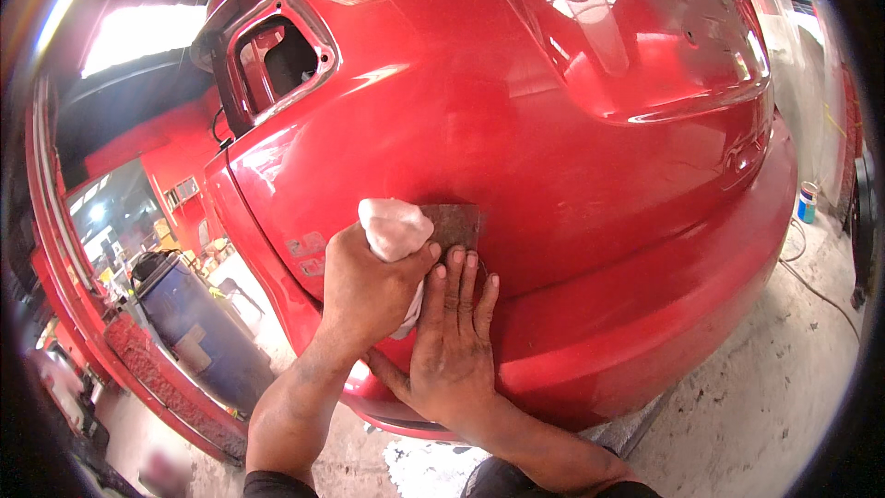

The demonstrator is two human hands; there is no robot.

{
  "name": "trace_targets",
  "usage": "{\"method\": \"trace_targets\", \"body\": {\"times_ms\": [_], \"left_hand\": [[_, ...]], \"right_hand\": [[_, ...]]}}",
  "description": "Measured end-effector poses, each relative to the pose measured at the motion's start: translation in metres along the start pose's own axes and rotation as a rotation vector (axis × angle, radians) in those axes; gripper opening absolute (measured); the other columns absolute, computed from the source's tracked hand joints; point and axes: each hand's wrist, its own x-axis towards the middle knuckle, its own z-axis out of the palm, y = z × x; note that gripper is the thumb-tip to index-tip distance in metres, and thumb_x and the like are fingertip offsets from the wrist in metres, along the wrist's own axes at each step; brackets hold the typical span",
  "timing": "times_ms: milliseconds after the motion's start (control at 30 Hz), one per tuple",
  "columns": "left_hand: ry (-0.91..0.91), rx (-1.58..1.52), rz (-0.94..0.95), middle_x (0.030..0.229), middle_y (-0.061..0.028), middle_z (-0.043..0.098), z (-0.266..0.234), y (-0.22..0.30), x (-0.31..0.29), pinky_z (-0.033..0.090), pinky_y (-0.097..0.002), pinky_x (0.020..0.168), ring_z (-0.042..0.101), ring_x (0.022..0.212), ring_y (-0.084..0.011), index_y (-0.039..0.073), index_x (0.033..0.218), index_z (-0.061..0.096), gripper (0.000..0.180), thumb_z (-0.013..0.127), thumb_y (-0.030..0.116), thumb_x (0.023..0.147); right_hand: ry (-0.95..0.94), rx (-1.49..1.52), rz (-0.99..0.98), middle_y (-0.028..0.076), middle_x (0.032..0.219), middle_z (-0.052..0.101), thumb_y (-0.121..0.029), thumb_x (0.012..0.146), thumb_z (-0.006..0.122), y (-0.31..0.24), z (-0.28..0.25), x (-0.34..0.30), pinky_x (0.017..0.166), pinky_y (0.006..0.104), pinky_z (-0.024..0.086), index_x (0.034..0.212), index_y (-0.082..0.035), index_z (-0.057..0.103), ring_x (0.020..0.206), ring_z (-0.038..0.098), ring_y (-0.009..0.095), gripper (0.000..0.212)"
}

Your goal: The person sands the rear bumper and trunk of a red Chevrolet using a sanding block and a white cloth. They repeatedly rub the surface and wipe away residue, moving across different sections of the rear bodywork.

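In front of me is a glossy red car body panel (572,194), seen at the vehicle's corner. My left hand (364,290) is closed round a bunched white cloth (392,229), which sticks out above the fist and hangs below it. Beside it, my right hand (454,350) lies flat with fingers stretched upward. Its fingertips touch the lower part of a thin, dull grey-brown square piece (458,223) lying against the panel; its material I cannot tell. My left fingers partly cover this piece's left side.
An open lamp recess (277,65) is at the panel's upper left. Below runs the red bumper (645,332). A blue drum (203,341) and red post (166,387) stand at left. On the right floor are a small can (808,203) and a cable (825,300).
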Motion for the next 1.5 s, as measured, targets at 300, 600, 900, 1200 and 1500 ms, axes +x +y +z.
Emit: {"method": "trace_targets", "body": {"times_ms": [300,600,900,1200,1500], "left_hand": [[0.056,-0.216,0.002,0.08,-0.0137,0.071,0.018,0.0,-0.008,0.053,-0.0338,0.067,0.069,0.077,-0.0171,-0.005,0.089,0.067,0.022,0.076,0.012,0.078],[0.07,-0.234,-0.071,0.082,-0.0102,0.072,0.01,-0.001,-0.013,0.053,-0.0298,0.066,0.068,0.075,-0.0136,-0.002,0.088,0.069,0.013,0.074,0.007,0.08],[0.138,-0.59,0.091,0.098,-0.0147,0.067,-0.071,-0.085,-0.078,0.055,-0.0373,0.08,0.067,0.088,-0.0269,-0.005,0.112,0.058,0.054,0.076,0.015,0.066],[0.833,-0.904,-0.278,0.109,-0.0071,0.057,-0.103,-0.227,-0.278,0.044,-0.034,0.095,0.056,0.103,-0.0206,0.005,0.123,0.048,0.052,0.062,0.005,0.073],[1.228,-0.548,-0.643,0.088,-0.0077,0.059,-0.218,-0.308,-0.438,0.047,-0.0306,0.053,0.058,0.066,-0.0187,0.006,0.102,0.059,0.032,0.063,0.035,0.09]], "right_hand": [[-0.013,0.055,0.009,0.046,0.147,0.012,-0.053,0.08,0.067,0.014,-0.015,-0.006,0.112,0.0698,0.006,0.144,0.019,0.006,0.141,0.011,0.06,0.114],[-0.036,0.03,0.047,0.042,0.149,0.018,-0.054,0.084,0.062,0.011,-0.023,-0.007,0.111,0.0701,0.008,0.142,0.018,0.019,0.141,0.014,0.058,0.102],[0.061,-0.381,0.047,0.034,0.153,0.021,-0.049,0.092,0.053,0.051,-0.111,-0.041,0.113,0.0683,0.012,0.148,0.006,0.025,0.143,0.017,0.052,0.084],[-0.257,-0.815,0.401,0.04,0.146,0.03,-0.069,0.089,0.049,0.028,-0.053,-0.027,0.118,0.0554,0.016,0.141,0.018,0.028,0.14,0.026,0.051,0.103],[-0.584,0.018,-0.402,0.02,0.154,0.031,-0.049,0.096,0.05,-0.093,0.04,-0.045,0.115,0.0454,0.032,0.148,0.0,0.032,0.143,0.032,0.03,0.074]]}}
